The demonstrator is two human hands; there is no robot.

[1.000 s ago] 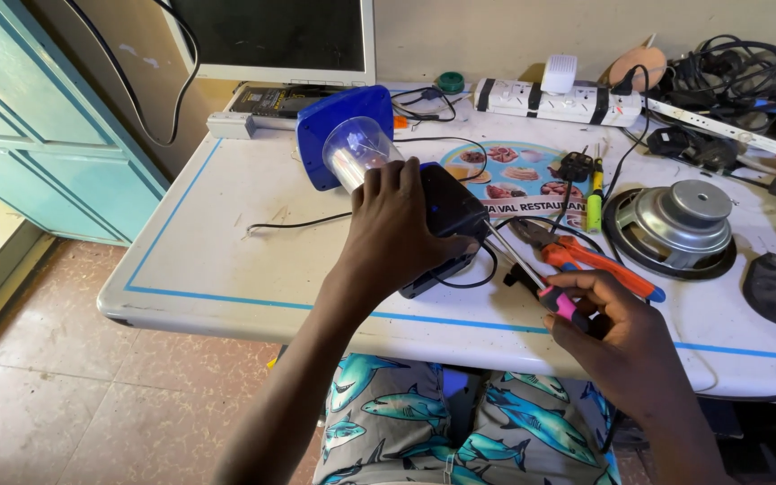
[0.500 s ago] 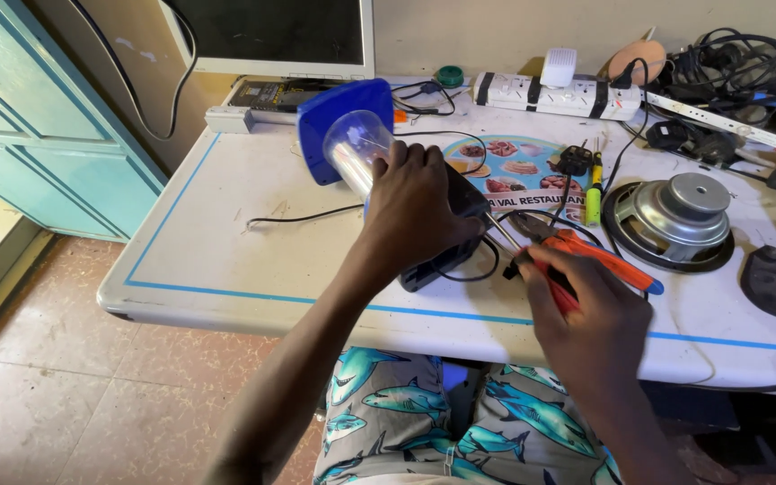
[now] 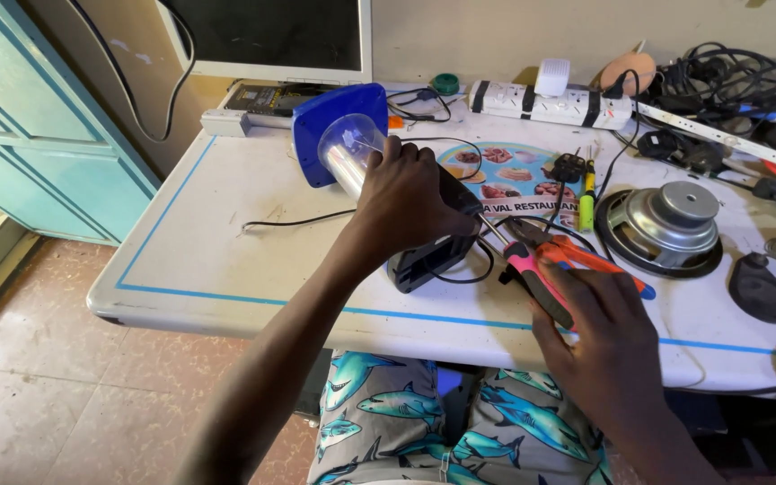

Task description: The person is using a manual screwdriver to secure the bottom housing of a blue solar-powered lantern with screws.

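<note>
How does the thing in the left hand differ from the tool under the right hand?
The black device is bulky, with a clear tube at one end; the pliers are slim, with pink and orange handles. The left hand grips the device from above; the right hand rests on the pliers' handles. Both touch the table.

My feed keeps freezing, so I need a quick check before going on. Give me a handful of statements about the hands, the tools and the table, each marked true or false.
1. The left hand grips a black device with a clear cylinder on its end. True.
2. The right hand holds a hammer. False: it holds pliers with pink and orange handles.
3. A loose speaker lies on the table, right of the pliers. True.
4. The white power strip lies on the floor. False: it sits at the back of the table.
5. The monitor shows a bright picture. False: its screen is dark.
</note>
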